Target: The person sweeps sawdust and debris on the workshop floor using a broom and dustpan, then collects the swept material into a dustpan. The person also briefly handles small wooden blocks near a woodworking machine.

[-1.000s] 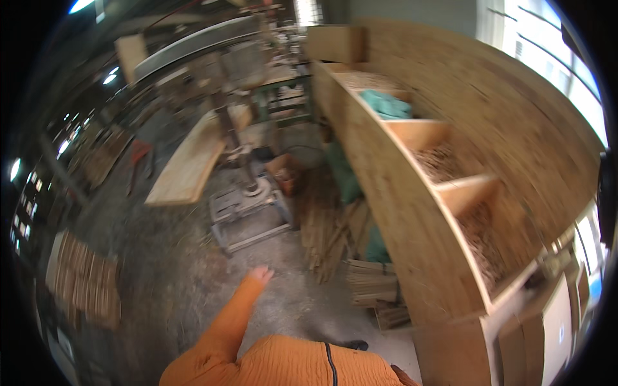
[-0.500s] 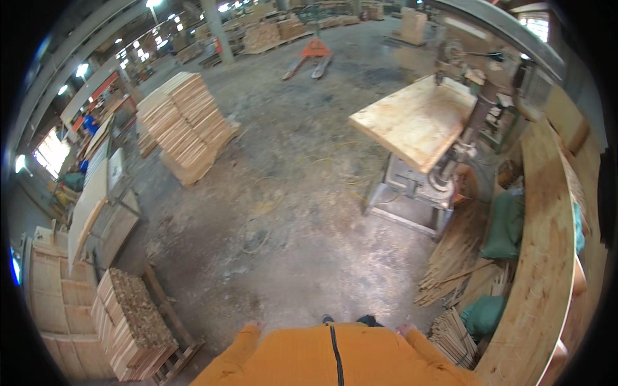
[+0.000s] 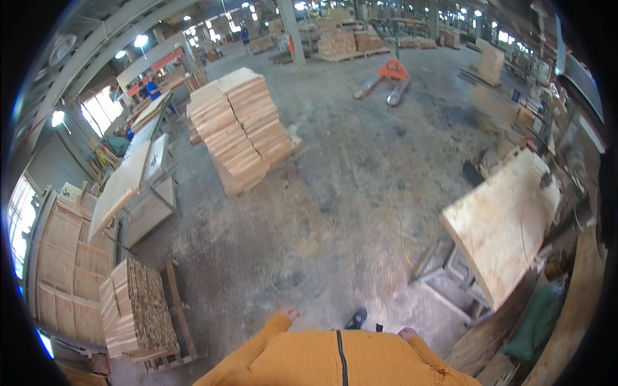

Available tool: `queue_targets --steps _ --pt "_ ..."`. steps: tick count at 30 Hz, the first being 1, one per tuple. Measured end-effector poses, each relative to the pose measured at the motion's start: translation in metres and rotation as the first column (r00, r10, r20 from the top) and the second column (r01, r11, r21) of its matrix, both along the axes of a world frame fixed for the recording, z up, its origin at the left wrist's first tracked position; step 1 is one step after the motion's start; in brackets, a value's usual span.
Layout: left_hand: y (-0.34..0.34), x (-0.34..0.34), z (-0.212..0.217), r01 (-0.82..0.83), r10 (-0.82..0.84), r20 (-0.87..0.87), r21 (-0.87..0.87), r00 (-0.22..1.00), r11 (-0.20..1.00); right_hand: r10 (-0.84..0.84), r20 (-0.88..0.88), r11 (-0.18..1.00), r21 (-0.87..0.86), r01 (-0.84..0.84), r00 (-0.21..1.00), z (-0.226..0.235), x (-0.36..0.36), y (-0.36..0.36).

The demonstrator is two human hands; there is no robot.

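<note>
Orange sleeves [image 3: 261, 344] run in from the bottom of the frame, and we see our left hand [image 3: 290, 314] at bottom centre, over the floor [image 3: 302, 257], with nothing visible in its grasp. Our right hand [image 3: 407, 332] shows just right of centre along the lower edge, partly hidden by the sleeve; we cannot tell how the fingers of either hand are set.

Nearest our right hand, though well apart from it, a pale wooden panel [image 3: 502, 225] lies at the right of the frame, above a metal stand [image 3: 444, 293]. We judge it stiff and rather heavy, dry enough not to slip, best gripped by two opposite edges, away from the corners. At lower left, on our left hand's side, a stack of wood strips [image 3: 135, 309] looks dense; we would grasp individual pieces by their ends, minding splinters.
</note>
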State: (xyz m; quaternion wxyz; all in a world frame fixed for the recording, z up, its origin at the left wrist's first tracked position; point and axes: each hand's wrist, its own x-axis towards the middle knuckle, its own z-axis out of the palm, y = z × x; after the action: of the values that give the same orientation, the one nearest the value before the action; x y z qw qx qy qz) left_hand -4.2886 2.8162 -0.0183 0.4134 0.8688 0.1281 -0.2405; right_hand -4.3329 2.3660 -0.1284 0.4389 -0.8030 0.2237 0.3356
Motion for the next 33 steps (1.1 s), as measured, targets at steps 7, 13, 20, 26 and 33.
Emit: queue_targets --steps 7,13,20,26,33 --pt "0.035 0.110 -0.022 0.095 -0.041 -0.217 0.242 0.975 0.966 0.259 0.172 0.963 -0.119 -0.241 0.951 -0.017 0.251 0.024" --pt "0.054 0.280 -0.053 0.060 -0.016 -0.262 0.163 0.965 0.985 0.223 0.307 0.972 -0.137 -0.189 0.925 -0.013 0.439 0.035" --pt "0.060 0.594 -0.046 0.337 -0.304 -0.200 0.157 0.931 0.928 0.565 0.254 0.787 -0.452 -0.420 0.785 -0.008 0.563 -0.003" --pt "0.027 0.884 -0.004 0.564 -0.528 -0.196 0.293 0.826 0.772 0.081 0.221 0.979 -0.200 -0.036 0.972 -0.020 0.639 0.020" --pt "-0.137 1.083 0.007 -0.261 0.080 -0.310 -0.600 0.947 0.756 0.035 -0.252 0.984 -0.159 -0.077 0.967 -0.045 0.808 -0.057"
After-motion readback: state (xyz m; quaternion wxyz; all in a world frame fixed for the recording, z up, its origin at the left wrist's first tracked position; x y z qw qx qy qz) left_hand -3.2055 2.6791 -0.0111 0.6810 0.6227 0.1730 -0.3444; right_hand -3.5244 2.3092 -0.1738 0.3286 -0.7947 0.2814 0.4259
